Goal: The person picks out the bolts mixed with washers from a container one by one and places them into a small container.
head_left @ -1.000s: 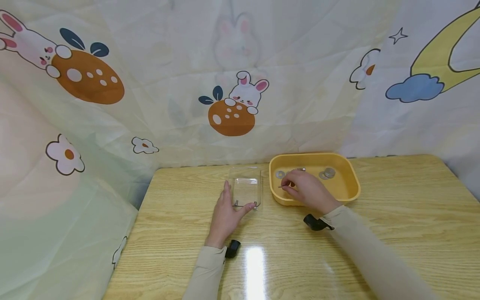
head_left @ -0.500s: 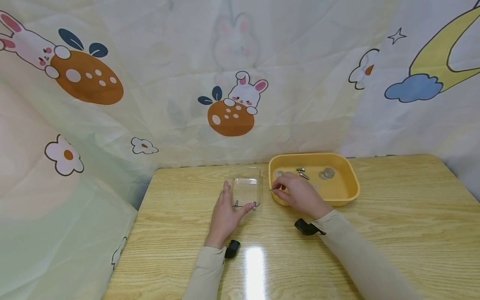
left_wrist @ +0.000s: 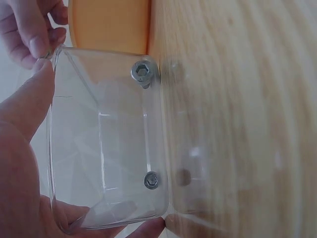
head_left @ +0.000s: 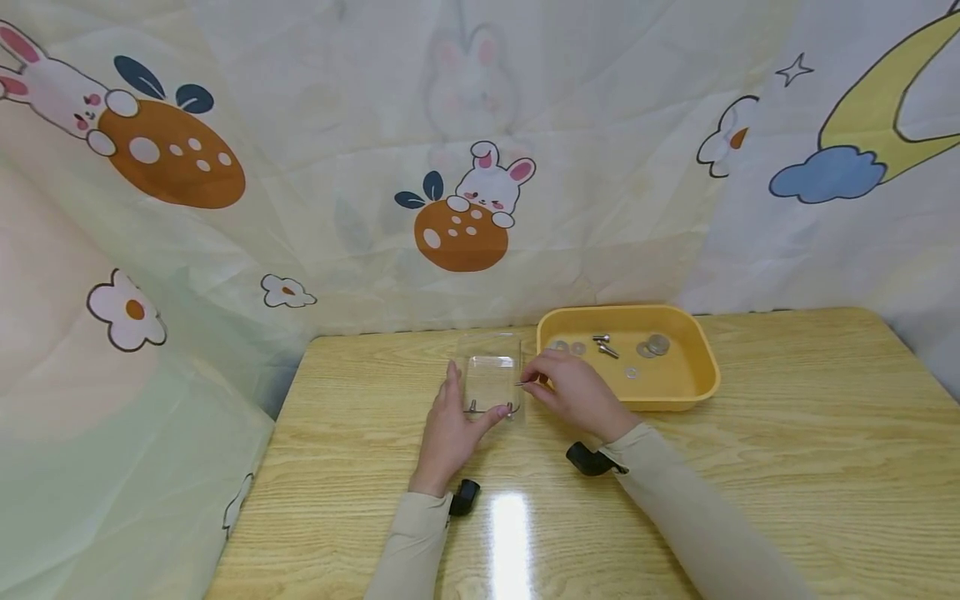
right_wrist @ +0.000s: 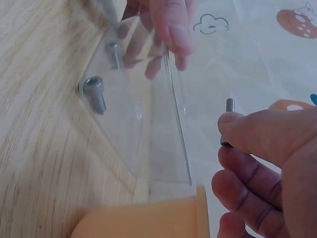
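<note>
though two hands, five screws

Clear plastic box — two silver socket-head screws along one side — third screw, level, between right fingers

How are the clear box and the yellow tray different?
The box is see-through, but the tray is solid yellow. The box is smaller; the tray is wider. The left hand holds the box, while no hand grips the tray. Both have rounded corners.
</note>
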Demonstrator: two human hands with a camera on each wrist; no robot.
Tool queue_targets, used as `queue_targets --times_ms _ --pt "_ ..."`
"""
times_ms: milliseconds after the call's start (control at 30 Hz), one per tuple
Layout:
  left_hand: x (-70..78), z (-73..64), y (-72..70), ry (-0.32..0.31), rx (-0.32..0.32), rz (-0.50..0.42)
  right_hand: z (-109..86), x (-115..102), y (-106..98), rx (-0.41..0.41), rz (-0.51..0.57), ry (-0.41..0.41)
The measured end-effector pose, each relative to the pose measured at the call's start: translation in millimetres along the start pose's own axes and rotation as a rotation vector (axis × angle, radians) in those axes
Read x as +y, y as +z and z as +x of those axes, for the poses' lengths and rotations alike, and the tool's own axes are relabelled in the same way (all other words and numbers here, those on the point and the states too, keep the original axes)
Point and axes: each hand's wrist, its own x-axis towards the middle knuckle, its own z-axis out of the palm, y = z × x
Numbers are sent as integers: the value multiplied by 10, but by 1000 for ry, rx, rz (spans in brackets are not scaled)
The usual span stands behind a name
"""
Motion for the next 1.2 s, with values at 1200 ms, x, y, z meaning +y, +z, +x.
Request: queue_targets --times_ms 1200 --pt "-24 10 -9 27 7 20 101 -122 311 17 -146 -123"
